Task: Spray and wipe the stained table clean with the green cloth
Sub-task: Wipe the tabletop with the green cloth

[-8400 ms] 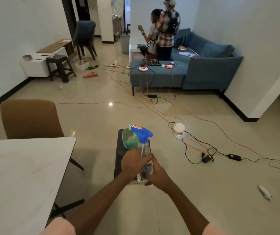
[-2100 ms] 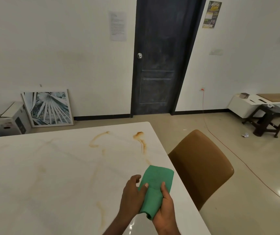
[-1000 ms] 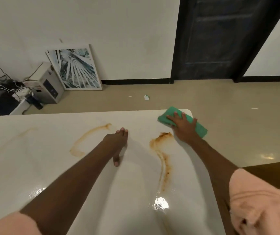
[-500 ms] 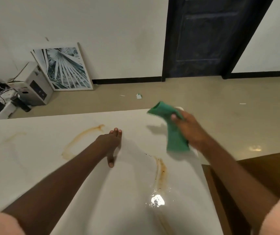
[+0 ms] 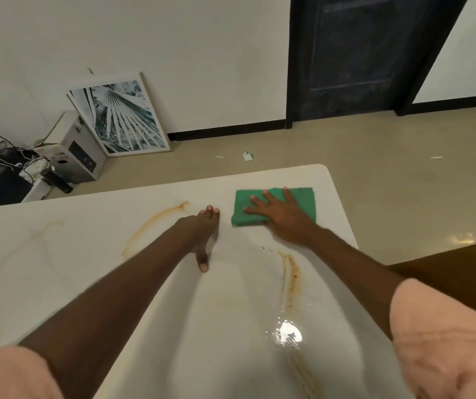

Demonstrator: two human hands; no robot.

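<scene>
White table [image 5: 87, 254] is cut off left; right hand [image 5: 284, 218] presses flat, hiding part of green cloth [image 5: 303, 200] near its far corner; left hand [image 5: 202, 228] rests flat beside it.

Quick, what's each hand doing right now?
Left hand: open, resting flat on the table.
Right hand: open, fingers spread, pressing the green cloth.

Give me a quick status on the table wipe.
Right hand flat on green cloth, left hand braced on table. Brown stains remain. Nothing in the way.
</scene>
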